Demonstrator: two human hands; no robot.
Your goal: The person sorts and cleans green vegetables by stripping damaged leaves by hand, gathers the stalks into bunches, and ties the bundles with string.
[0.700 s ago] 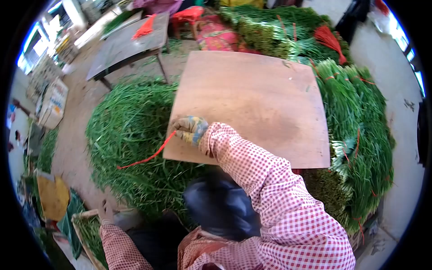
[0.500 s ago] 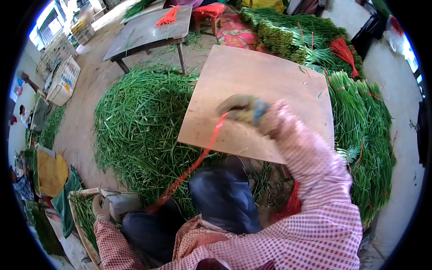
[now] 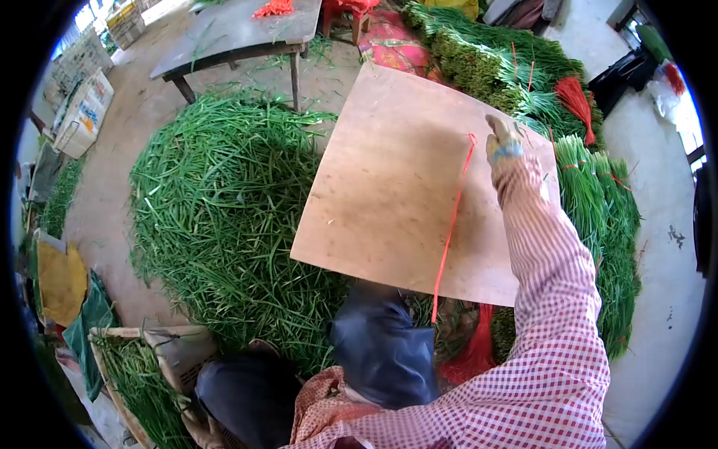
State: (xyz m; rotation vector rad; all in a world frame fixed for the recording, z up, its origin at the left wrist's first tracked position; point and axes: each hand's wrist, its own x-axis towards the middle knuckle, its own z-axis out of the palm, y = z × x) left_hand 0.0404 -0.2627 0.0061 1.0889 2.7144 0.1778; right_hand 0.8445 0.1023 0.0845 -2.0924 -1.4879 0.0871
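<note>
A red tie strip (image 3: 455, 217) lies lengthwise on the wooden board (image 3: 381, 179), its lower end hanging over the near edge. My right hand (image 3: 503, 142), in a stained glove, is over the board's far right part, to the right of the strip, fingers stretched out and nothing in them. Down at the lower left, my left hand (image 3: 203, 430) is mostly hidden beside a crate (image 3: 116, 331) of green stalks (image 3: 146, 382); its fingers cannot be made out.
Loose green leaves (image 3: 224, 217) are heaped left of the board. Tied green bundles (image 3: 617, 247) line its right side, with red strips (image 3: 574, 108) on those behind. A grey table (image 3: 247, 34) stands at the back left. More red strips (image 3: 479, 352) hang below the board.
My right hand has moved right and away across the board and let go of the red strip, which now lies there. My left hand has gone lower, beside the crate.
</note>
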